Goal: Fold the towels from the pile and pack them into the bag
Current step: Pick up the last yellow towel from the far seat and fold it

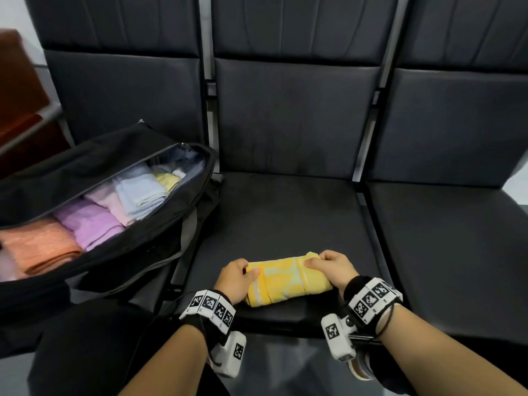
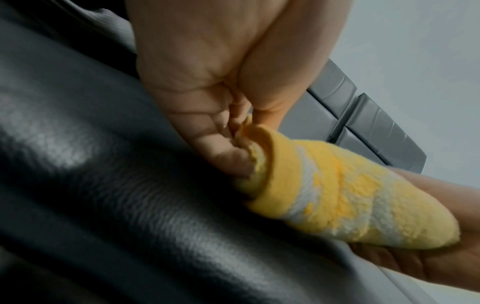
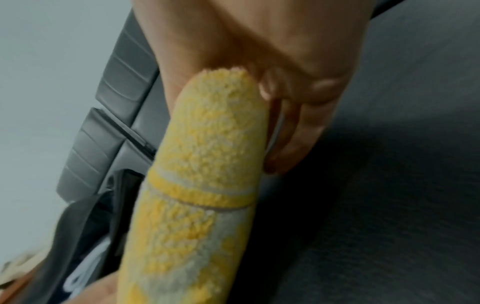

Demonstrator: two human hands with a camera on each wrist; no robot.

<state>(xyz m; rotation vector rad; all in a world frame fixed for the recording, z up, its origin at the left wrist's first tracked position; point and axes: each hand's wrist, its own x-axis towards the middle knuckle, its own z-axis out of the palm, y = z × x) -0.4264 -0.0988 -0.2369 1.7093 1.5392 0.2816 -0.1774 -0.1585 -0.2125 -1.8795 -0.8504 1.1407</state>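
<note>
Head view: yellow towel (image 1: 287, 278) between hands (image 1: 285, 274).

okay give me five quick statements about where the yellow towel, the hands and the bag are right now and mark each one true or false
1. The yellow towel lies folded on the middle seat. True.
2. Only the right hand holds the towel. False: the left hand grips its other end as well.
3. The black bag is zipped shut. False: it stands open, with folded towels showing inside.
4. An orange towel and a purple towel lie side by side in the bag. True.
5. The bag sits to the right of the yellow towel. False: it sits on the person's left.
</note>
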